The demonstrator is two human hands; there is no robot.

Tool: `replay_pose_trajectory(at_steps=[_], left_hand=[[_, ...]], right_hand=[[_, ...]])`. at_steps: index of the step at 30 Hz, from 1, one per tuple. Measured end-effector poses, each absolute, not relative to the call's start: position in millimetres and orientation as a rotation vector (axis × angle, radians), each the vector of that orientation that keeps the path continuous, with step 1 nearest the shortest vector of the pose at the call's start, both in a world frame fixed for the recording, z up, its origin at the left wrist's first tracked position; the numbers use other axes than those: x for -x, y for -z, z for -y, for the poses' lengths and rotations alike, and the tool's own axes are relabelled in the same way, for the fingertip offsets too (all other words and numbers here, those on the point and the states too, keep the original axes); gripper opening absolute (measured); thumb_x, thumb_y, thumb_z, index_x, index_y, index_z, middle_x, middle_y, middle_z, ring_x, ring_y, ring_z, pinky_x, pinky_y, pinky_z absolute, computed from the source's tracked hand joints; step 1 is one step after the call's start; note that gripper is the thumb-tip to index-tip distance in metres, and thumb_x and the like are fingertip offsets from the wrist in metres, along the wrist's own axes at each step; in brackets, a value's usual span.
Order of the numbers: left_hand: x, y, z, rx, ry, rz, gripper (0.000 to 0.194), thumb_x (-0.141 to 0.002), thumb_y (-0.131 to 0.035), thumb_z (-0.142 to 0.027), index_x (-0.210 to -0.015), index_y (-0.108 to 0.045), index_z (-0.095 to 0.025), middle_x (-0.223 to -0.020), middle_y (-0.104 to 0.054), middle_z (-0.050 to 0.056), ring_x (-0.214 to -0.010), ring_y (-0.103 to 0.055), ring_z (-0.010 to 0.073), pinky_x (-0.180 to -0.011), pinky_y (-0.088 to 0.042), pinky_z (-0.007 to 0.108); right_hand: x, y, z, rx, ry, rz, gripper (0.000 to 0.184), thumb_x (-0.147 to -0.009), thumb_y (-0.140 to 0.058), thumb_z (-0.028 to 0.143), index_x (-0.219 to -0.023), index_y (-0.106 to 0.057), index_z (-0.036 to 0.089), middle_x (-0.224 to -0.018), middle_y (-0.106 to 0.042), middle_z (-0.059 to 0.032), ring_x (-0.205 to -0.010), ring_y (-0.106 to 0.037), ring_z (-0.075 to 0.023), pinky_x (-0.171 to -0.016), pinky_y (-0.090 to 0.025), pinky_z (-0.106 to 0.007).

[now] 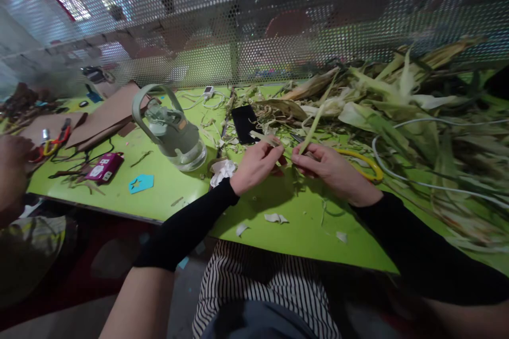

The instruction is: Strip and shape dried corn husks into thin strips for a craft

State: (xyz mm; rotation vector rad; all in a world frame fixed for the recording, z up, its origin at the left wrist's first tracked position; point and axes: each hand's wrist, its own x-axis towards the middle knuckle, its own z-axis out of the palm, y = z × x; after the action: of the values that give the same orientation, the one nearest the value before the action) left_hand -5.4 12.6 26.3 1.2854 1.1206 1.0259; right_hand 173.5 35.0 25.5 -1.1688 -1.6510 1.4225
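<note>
Over the green table [254, 233], my left hand [260, 161] pinches a short pale piece of corn husk [262, 136] that sticks out past the fingertips. Close beside it, my right hand [324, 167] is closed on a long thin strip of corn husk [316, 124], which slants up and to the right. A small gap separates the two hands. Partly hidden at the right hand lie scissors with yellow handles [371, 167]. Just behind the left hand rests a black phone [245, 123] among husk scraps.
A large heap of corn husks [382, 95] fills the right side, crossed by a white cable [421, 183]. To the left stand a green water bottle [175, 132], a purple box [104, 167] and brown paper [107, 114]. Another person's hand [16, 153] is at far left. Perforated metal mesh [207, 47] rises behind.
</note>
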Motion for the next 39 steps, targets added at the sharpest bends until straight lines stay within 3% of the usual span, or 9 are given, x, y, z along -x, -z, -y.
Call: replay_pose_trajectory(at_steps=[7,11,15,21,28,32,36,39], left_hand=[[8.3,-30.6,-14.3,-1.128,-0.878,-0.994,0.014,-0.095,-0.055,-0.03,-0.091,-0.049,-0.018,-0.075,-0.065,-0.001,-0.061,-0.061,0.0071,-0.063,-0.05,0.022],[8.0,-22.2,-17.2,-1.23,-0.811,-0.965,0.009,-0.09,-0.059,-0.021,-0.095,-0.052,-0.017,-0.072,-0.065,-0.004,-0.051,-0.05,0.0037,-0.052,-0.039,0.018],[7.5,-21.7,-16.1,-1.296,-0.831,-0.992,0.008,-0.089,-0.056,-0.016,-0.097,-0.058,-0.016,-0.066,-0.062,-0.006,-0.048,-0.042,0.0028,-0.048,-0.031,0.018],[6.9,-19.8,-15.6,-1.297,-0.766,-0.924,0.027,-0.094,-0.058,-0.041,-0.091,-0.064,-0.015,-0.073,-0.067,-0.001,-0.05,-0.05,0.0032,-0.051,-0.037,0.019],[-1.0,-17.8,-10.1,-0.988,-0.779,-0.882,0.017,-0.092,-0.058,-0.022,-0.078,-0.05,-0.018,-0.067,-0.068,-0.001,-0.051,-0.056,0.0046,-0.051,-0.04,0.018],[-3.2,-19.9,-8.8,-0.849,-0.716,-0.82,0.016,-0.097,-0.052,-0.026,-0.083,-0.055,-0.017,-0.069,-0.07,0.003,-0.056,-0.061,0.0083,-0.059,-0.049,0.021],[-2.9,-19.7,-14.0,-0.804,-0.844,-0.817,0.028,-0.101,-0.041,-0.03,-0.092,-0.062,-0.014,-0.083,-0.074,0.009,-0.073,-0.067,0.0113,-0.074,-0.054,0.025],[-3.6,-15.5,-17.7,-0.828,-1.002,-0.827,0.029,-0.101,-0.039,-0.031,-0.098,-0.063,-0.015,-0.093,-0.074,0.009,-0.085,-0.067,0.0127,-0.087,-0.054,0.029]], right_hand=[[-174.4,-29.0,-33.8,1.175,-1.338,1.659,0.04,-0.081,-0.07,0.061,-0.089,-0.061,0.023,-0.069,-0.061,0.0009,-0.059,-0.05,-0.0135,-0.057,-0.04,-0.029],[-172.9,-29.2,-31.3,1.154,-1.31,1.676,0.034,-0.091,-0.061,0.055,-0.102,-0.061,0.023,-0.068,-0.059,0.001,-0.061,-0.053,-0.0149,-0.056,-0.041,-0.029],[-171.6,-27.0,-31.0,1.159,-1.284,1.67,0.033,-0.09,-0.061,0.056,-0.1,-0.06,0.024,-0.062,-0.052,0.0042,-0.054,-0.048,-0.0129,-0.048,-0.035,-0.027],[-171.0,-19.6,-32.3,1.147,-1.258,1.722,0.037,-0.087,-0.063,0.062,-0.091,-0.059,0.026,-0.063,-0.053,0.0041,-0.05,-0.045,-0.0125,-0.046,-0.032,-0.028],[-169.8,-12.3,-32.6,1.196,-1.131,1.663,0.04,-0.086,-0.062,0.064,-0.076,-0.057,0.025,-0.058,-0.037,0.005,-0.05,-0.033,-0.0126,-0.048,-0.025,-0.03],[-173.8,-11.9,-40.6,1.173,-1.177,1.726,0.039,-0.085,-0.063,0.064,-0.083,-0.059,0.025,-0.067,-0.048,0.0022,-0.057,-0.044,-0.0153,-0.053,-0.035,-0.031],[-179.8,-19.7,-41.9,1.203,-0.739,1.609,0.035,-0.086,-0.067,0.056,-0.104,-0.06,0.027,-0.093,-0.061,-0.0059,-0.083,-0.057,-0.0228,-0.069,-0.044,-0.036],[-178.1,-25.3,-33.9,1.215,-0.561,1.68,0.035,-0.091,-0.058,0.06,-0.086,-0.061,0.026,-0.087,-0.062,-0.0071,-0.074,-0.054,-0.0219,-0.067,-0.042,-0.037]])
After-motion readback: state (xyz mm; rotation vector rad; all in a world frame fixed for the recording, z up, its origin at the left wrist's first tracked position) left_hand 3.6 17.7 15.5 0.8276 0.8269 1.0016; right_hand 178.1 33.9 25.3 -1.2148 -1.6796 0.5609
